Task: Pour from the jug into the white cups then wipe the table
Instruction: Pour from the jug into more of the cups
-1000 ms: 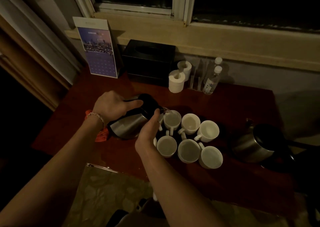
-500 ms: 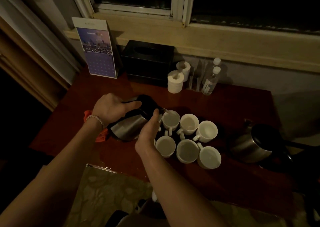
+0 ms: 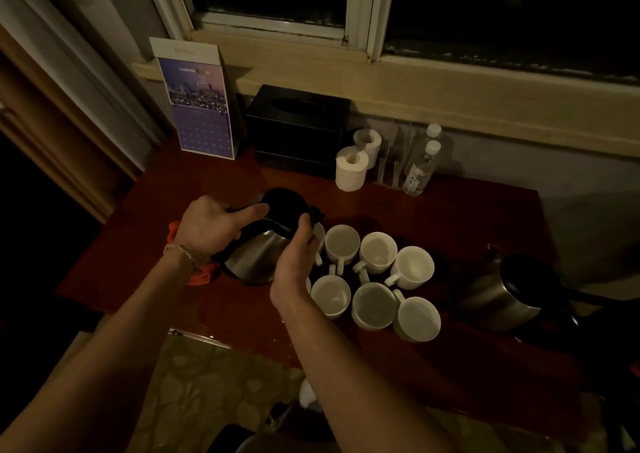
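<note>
1. Head view: the left hand (image 3: 211,226) is clenched around the black handle of the steel jug (image 3: 263,245), thumb stretched along the top toward the black lid.
2. The jug is tilted with its spout toward the white cups (image 3: 375,279), its lower edge close to the table (image 3: 467,227).
3. The right hand (image 3: 296,258) presses its palm and fingers against the jug's steel side near the spout, steadying it; it partly hides the nearest cup.
4. Both forearms reach in from the bottom of the frame, and a beaded bracelet (image 3: 178,252) circles the left wrist.
5. An orange cloth (image 3: 204,276) lies on the table under the left wrist, beside the jug's base.
6. The cups stand clustered in two rows just right of the jug.
7. A second steel kettle (image 3: 502,297) sits well right of the cups.
8. At the table's far edge, under a window sill (image 3: 450,92), stand a calendar card (image 3: 197,106), a black tissue box (image 3: 298,130), two paper rolls (image 3: 353,168) and water bottles (image 3: 420,168).
</note>
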### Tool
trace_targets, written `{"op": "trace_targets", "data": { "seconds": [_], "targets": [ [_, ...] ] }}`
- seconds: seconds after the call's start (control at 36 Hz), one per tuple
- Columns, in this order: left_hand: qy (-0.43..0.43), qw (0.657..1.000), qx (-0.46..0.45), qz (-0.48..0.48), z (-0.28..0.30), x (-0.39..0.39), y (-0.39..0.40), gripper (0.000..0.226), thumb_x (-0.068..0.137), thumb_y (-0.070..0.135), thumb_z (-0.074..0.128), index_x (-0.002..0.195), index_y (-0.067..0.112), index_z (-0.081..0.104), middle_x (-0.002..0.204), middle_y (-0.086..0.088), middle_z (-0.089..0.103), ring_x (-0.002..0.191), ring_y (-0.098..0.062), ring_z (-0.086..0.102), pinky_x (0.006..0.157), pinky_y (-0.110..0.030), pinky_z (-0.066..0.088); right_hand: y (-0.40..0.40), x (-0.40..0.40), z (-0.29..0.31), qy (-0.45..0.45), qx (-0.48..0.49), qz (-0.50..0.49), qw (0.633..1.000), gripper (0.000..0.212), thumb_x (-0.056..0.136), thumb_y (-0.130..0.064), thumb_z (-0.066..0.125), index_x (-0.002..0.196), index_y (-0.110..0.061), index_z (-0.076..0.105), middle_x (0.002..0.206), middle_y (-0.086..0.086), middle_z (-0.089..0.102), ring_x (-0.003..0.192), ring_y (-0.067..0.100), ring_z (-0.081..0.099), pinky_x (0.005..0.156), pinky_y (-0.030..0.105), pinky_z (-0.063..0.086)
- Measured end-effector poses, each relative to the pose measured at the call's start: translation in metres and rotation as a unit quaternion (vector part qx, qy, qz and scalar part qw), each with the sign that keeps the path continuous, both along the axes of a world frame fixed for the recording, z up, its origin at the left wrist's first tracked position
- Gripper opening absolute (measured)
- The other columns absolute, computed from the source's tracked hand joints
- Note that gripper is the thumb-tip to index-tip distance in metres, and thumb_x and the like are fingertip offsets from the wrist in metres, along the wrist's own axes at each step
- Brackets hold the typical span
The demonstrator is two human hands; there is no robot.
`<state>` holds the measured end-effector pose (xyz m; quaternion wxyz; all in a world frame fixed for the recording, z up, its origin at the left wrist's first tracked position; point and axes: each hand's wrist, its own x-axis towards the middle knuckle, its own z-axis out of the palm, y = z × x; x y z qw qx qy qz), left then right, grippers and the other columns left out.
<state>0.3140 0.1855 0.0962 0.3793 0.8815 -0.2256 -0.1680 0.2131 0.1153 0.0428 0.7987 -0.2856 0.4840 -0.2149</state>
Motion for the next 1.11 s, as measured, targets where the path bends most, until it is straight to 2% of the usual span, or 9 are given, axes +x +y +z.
{"op": "trace_targets", "data": {
  "seconds": [0.14, 0.25, 0.44, 0.53, 0.67, 0.75, 0.83, 0.97, 1.11],
  "targets": [
    [0.007, 0.999, -0.038, 0.013, 0.0, 0.001, 0.007, 0.068, 0.082, 0.055, 0.08, 0.034, 0.018, 0.048, 0.038, -0.003, 0.047, 0.036, -0.021, 0.041, 0.05, -0.036, 0.035, -0.002, 0.002, 0.009, -0.006, -0.014, -0.005, 1.0, 0.063, 0.098, -0.058, 0.053, 0.149, -0.024, 0.039, 0.136, 0.004, 0.058, 0.115, 0.02, 0.061, 0.101, 0.043, 0.052],
    [0.022, 0.998, -0.058, 0.013, 0.002, -0.002, 0.011, 0.07, 0.079, 0.063, 0.078, 0.034, 0.018, 0.049, 0.041, -0.008, 0.049, 0.04, -0.026, 0.043, 0.053, -0.041, 0.039, -0.004, 0.002, 0.012, -0.013, -0.03, -0.005, 0.999, 0.054, 0.098, -0.056, 0.055, 0.139, -0.022, 0.048, 0.126, 0.003, 0.064, 0.108, 0.019, 0.065, 0.098, 0.046, 0.055],
    [0.019, 0.998, -0.053, 0.004, 0.006, -0.01, 0.003, 0.073, 0.065, 0.079, 0.07, 0.037, 0.015, 0.049, 0.039, -0.008, 0.048, 0.033, -0.021, 0.041, 0.05, -0.035, 0.037, -0.009, -0.007, 0.012, -0.002, -0.039, 0.001, 0.999, 0.045, 0.096, -0.061, 0.055, 0.129, -0.031, 0.048, 0.122, -0.001, 0.064, 0.109, 0.019, 0.064, 0.102, 0.049, 0.052],
    [0.014, 0.999, -0.047, -0.004, 0.007, -0.016, -0.004, 0.073, 0.076, 0.069, 0.077, 0.04, 0.01, 0.052, 0.038, -0.007, 0.047, 0.032, -0.019, 0.039, 0.051, -0.035, 0.036, -0.015, -0.014, 0.012, -0.008, -0.034, -0.017, 0.999, 0.049, 0.097, -0.057, 0.056, 0.133, -0.026, 0.049, 0.125, 0.002, 0.065, 0.111, 0.021, 0.065, 0.102, 0.049, 0.052],
    [-0.003, 0.999, -0.034, -0.021, 0.007, -0.028, -0.02, 0.067, 0.083, 0.057, 0.078, 0.042, 0.01, 0.054, 0.039, -0.004, 0.049, 0.036, -0.019, 0.043, 0.05, -0.035, 0.035, -0.024, -0.031, 0.014, -0.004, -0.002, -0.025, 1.0, 0.06, 0.098, -0.059, 0.052, 0.146, -0.025, 0.04, 0.13, 0.004, 0.059, 0.105, 0.019, 0.064, 0.078, 0.034, 0.054],
    [0.0, 0.999, -0.028, -0.03, 0.008, -0.035, -0.029, 0.066, 0.082, 0.059, 0.078, 0.044, 0.009, 0.058, 0.042, -0.007, 0.054, 0.039, -0.022, 0.048, 0.052, -0.037, 0.039, -0.028, -0.037, 0.011, -0.009, 0.001, -0.037, 0.999, 0.063, 0.096, -0.062, 0.053, 0.146, -0.025, 0.041, 0.133, 0.007, 0.06, 0.112, 0.024, 0.064, 0.093, 0.043, 0.055],
    [0.001, 0.999, -0.017, -0.03, 0.012, -0.042, -0.038, 0.063, 0.082, 0.057, 0.078, 0.045, 0.009, 0.059, 0.04, -0.001, 0.053, 0.034, -0.014, 0.045, 0.05, -0.031, 0.037, -0.032, -0.041, 0.008, -0.01, 0.001, -0.048, 0.999, 0.064, 0.094, -0.066, 0.053, 0.145, -0.027, 0.042, 0.133, 0.006, 0.06, 0.114, 0.025, 0.064, 0.1, 0.048, 0.053],
    [-0.018, 0.998, 0.012, -0.057, 0.018, -0.051, -0.055, 0.064, 0.083, 0.057, 0.077, 0.043, 0.011, 0.058, 0.037, 0.002, 0.051, 0.031, -0.008, 0.043, 0.048, -0.03, 0.035, -0.044, -0.053, 0.007, -0.028, 0.017, -0.068, 0.997, 0.056, 0.096, -0.062, 0.054, 0.14, -0.028, 0.047, 0.126, 0.004, 0.064, 0.108, 0.024, 0.067, 0.095, 0.045, 0.056],
    [-0.03, 0.996, 0.031, -0.079, 0.014, -0.057, -0.067, 0.063, 0.083, 0.058, 0.077, 0.045, 0.01, 0.059, 0.04, 0.002, 0.054, 0.032, -0.007, 0.043, 0.048, -0.031, 0.036, -0.049, -0.061, 0.0, -0.053, 0.012, -0.073, 0.996, 0.073, 0.084, -0.073, 0.057, 0.143, -0.03, 0.05, 0.128, 0.005, 0.067, 0.108, 0.025, 0.07, 0.096, 0.05, 0.057]
  ]
}}
